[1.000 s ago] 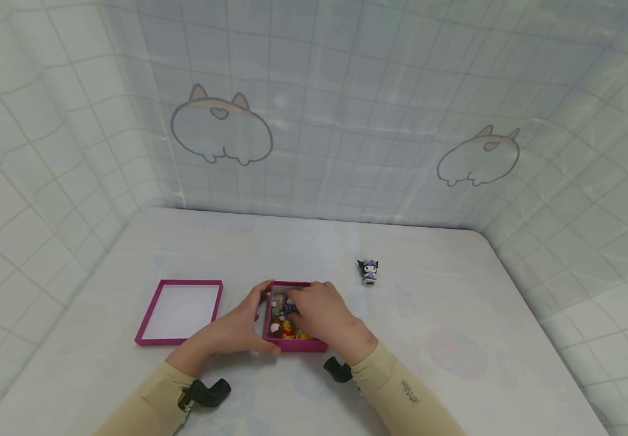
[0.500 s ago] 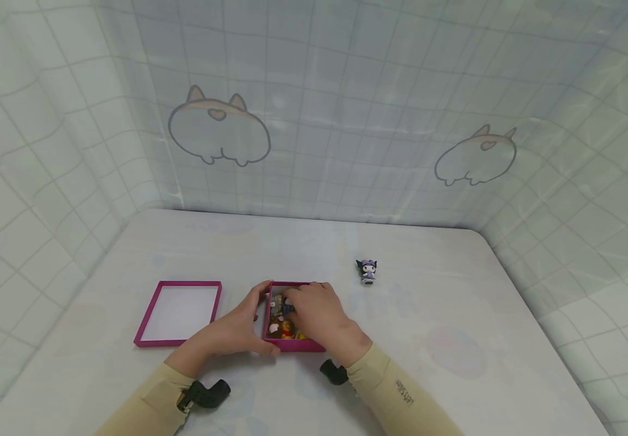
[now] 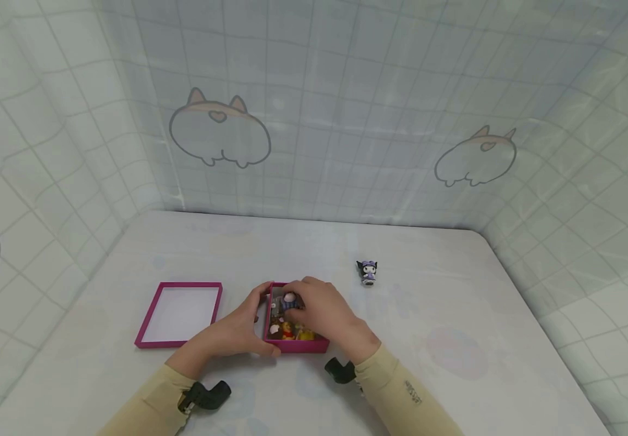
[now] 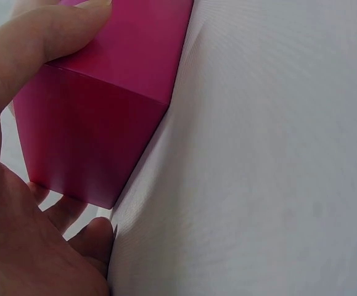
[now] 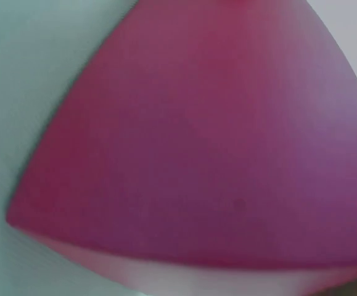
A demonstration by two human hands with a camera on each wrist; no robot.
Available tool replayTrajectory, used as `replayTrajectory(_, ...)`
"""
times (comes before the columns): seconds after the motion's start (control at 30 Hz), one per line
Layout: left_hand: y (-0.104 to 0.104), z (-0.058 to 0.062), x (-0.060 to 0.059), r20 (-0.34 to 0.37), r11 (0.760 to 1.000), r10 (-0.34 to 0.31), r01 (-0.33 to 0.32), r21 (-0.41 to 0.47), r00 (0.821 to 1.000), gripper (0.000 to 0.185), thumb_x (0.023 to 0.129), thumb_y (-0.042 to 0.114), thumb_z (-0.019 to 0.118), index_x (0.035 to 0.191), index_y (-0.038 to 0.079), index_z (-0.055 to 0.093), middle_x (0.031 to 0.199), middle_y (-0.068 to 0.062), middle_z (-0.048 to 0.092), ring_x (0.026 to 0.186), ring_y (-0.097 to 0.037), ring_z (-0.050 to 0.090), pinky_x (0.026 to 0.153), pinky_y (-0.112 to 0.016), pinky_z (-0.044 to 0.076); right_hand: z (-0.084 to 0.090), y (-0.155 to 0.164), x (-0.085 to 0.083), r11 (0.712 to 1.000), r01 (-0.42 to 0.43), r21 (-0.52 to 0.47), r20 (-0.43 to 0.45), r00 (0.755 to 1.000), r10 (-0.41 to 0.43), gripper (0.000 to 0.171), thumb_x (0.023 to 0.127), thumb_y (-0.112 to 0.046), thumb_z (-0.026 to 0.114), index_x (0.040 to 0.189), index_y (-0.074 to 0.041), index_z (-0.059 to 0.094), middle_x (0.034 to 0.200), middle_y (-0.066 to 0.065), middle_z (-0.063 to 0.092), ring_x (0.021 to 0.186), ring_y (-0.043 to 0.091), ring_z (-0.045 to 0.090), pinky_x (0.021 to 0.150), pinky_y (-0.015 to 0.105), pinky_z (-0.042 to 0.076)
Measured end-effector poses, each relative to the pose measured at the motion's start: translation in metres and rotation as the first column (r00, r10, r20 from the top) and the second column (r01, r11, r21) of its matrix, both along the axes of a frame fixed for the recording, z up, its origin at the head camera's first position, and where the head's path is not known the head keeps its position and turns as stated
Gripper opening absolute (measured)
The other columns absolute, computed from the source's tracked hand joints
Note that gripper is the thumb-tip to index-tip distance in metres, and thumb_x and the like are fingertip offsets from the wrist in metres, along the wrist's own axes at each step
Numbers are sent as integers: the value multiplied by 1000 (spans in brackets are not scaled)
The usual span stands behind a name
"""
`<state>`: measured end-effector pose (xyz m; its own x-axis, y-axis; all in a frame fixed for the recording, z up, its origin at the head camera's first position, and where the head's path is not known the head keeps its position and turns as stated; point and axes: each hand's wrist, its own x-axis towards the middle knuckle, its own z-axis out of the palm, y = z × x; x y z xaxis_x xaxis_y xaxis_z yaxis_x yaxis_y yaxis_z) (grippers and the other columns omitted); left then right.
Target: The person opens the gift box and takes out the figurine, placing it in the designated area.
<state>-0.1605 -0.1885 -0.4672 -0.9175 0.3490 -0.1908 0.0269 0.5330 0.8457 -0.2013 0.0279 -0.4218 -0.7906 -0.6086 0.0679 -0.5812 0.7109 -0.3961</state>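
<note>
Round the left side of a magenta box (image 3: 297,346) the left hand (image 3: 241,327) grips it; at its opening the right hand (image 3: 323,310) pinches a blue-clad figurine (image 3: 289,301) beside other figurines (image 3: 288,331). The left wrist partly hides a magenta-rimmed lid (image 3: 183,310); a purple-and-black figurine (image 3: 368,272) sits farther right, on the white table (image 3: 444,297) within grid-patterned walls (image 3: 346,145).

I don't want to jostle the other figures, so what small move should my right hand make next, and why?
Probably lift the blue figure gently straight up: your right hand seems to pinch it, other figures crowd close by in the box, and your left hand grips the box's side.
</note>
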Motion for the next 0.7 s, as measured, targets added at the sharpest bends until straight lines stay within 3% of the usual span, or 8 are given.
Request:
replayTrajectory(0.2,-1,1,0,0,1000,4,-4,-12,1000,134,57,48,94,156,25,6,161,-5,16,145,-25,20,113,-55,26,5,5,-2,995,-17,-96,44,999,22,46,87,-26,79,129,-19,63,110,-4,63,95,8,59,84,26,52)
replayTrajectory(0.4,-1,2,1,14,1000,9,-9,-10,1000,135,56,48,94,156,25,7,161,-6,16,146,-27,20,113,-57,27,10,5,-4,993,-20,-116,33,999,24,53,87,-24,79,135,-15,60,114,-2,64,96,7,58,84,24,53)
replayTrajectory(0.7,0,1,1,26,1000,16,-16,-5,1000,133,57,47,94,156,26,7,160,-5,17,145,-28,21,111,-58,28,12,8,-4,969,2,-246,118,993,28,48,83,-21,82,127,-17,63,105,-5,58,90,5,60,78,19,53)
